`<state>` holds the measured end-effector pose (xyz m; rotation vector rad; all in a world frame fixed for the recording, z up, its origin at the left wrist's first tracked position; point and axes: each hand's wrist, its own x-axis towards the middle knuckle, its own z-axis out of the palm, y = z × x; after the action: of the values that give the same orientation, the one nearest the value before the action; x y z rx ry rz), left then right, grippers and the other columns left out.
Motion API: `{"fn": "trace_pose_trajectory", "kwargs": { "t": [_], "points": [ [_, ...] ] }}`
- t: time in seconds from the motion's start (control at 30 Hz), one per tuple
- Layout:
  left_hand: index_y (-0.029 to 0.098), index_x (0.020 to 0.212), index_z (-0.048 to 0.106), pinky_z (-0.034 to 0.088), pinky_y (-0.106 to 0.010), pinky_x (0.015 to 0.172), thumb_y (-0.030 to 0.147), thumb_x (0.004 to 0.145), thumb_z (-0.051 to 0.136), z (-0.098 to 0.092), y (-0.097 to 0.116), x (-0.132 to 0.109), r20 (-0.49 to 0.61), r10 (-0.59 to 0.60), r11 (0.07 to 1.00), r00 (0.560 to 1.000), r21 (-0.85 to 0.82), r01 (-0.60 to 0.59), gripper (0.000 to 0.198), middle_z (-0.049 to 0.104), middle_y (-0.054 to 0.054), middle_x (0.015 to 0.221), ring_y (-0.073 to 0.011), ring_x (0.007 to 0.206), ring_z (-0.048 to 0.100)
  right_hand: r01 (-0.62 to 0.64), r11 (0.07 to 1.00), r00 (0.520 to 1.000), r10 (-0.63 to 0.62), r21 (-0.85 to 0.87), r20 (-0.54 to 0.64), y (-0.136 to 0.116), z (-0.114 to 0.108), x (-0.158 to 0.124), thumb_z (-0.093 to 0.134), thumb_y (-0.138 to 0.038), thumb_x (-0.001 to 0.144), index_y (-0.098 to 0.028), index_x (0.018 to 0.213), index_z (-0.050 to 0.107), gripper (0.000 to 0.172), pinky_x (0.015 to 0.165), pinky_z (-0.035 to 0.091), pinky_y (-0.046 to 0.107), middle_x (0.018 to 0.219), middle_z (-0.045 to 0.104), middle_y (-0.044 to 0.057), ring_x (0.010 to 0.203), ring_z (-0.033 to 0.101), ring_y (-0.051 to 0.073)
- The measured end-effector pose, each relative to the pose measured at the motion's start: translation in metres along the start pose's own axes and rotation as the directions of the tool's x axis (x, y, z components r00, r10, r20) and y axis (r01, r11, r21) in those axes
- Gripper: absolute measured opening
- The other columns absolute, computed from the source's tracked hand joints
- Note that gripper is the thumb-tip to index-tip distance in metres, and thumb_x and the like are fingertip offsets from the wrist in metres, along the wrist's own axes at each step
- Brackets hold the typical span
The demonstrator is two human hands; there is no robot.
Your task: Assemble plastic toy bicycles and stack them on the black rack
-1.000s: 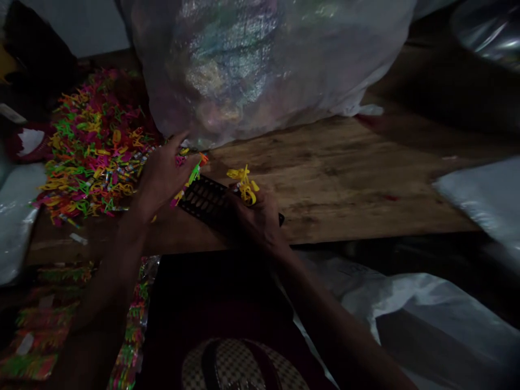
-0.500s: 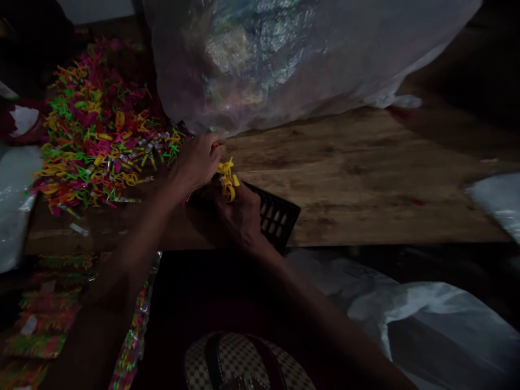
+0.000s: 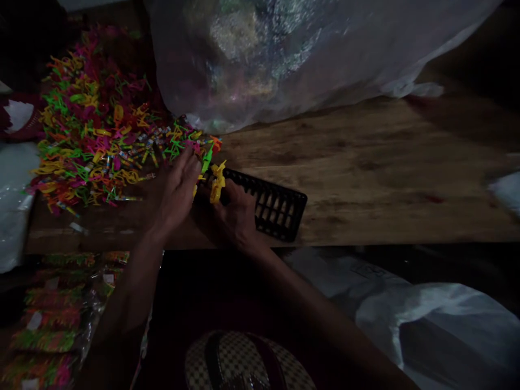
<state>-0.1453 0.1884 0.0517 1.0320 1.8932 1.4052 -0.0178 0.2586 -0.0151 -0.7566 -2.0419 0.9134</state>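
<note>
A black slotted plastic rack [image 3: 280, 208] lies at the front edge of the wooden table, its left part covered by both hands. My right hand [image 3: 238, 214] is closed over the rack's middle, pinching a small yellow plastic piece [image 3: 218, 183] between thumb and fingers. Over the left end, my left hand [image 3: 179, 189] has its fingers pressed together; what they hold, if anything, is hidden. A bright green piece [image 3: 206, 161] shows just beside its fingertips, and an orange piece [image 3: 216, 144] sits a little farther back. The dim light hides the pieces' exact shape.
A heap of small neon plastic pieces [image 3: 97, 130] covers the table's left side. Behind the rack stands a big clear plastic bag [image 3: 260, 65]. Packed bags of colourful pieces [image 3: 49, 319] lie below at left; a white plastic bag [image 3: 447, 319] hangs below at right.
My left hand has drawn back toward me and to the left, uncovering the green and orange pieces. The right hand has shifted slightly left with the yellow piece, and more of the rack shows.
</note>
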Motion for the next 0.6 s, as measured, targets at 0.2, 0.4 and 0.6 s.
{"fn": "trace_pose_trajectory", "kwargs": {
  "t": [0.2,0.4,0.6],
  "points": [
    [0.019,0.144,0.048,0.028,-0.037,0.124,0.036,0.101,0.043,0.012,-0.008,-0.012,0.01,0.01,1.0,1.0,-0.003,-0.01,0.047,0.044,-0.006,0.155,-0.0211,0.146,0.037,-0.073,0.988,0.997,0.071,0.138,0.019,-0.001,0.001,-0.002,0.053,-0.038,0.092,-0.021,0.081,0.059,0.021,0.068,0.042,0.029,0.077,0.065,0.001,0.071,0.059,0.017],
    [0.024,0.144,0.048,0.029,-0.039,0.123,0.041,0.101,0.044,0.008,-0.016,-0.008,0.023,0.004,1.0,1.0,-0.019,-0.003,0.046,0.045,-0.004,0.154,-0.0216,0.146,0.037,-0.001,1.0,1.0,0.0,0.025,0.005,-0.002,0.003,-0.001,0.051,-0.038,0.092,-0.021,0.077,0.059,0.024,0.069,0.041,0.031,0.074,0.066,0.002,0.071,0.06,0.019],
    [0.023,0.142,0.052,0.029,-0.038,0.123,0.038,0.101,0.046,0.009,-0.017,-0.01,0.002,0.011,1.0,1.0,-0.013,-0.011,0.044,0.049,-0.003,0.151,-0.0216,0.145,0.039,0.022,0.999,0.999,-0.021,-0.032,0.036,-0.001,0.001,-0.001,0.051,-0.033,0.09,-0.021,0.078,0.058,0.018,0.068,0.04,0.031,0.073,0.065,0.002,0.069,0.058,0.019]
  ]
}}
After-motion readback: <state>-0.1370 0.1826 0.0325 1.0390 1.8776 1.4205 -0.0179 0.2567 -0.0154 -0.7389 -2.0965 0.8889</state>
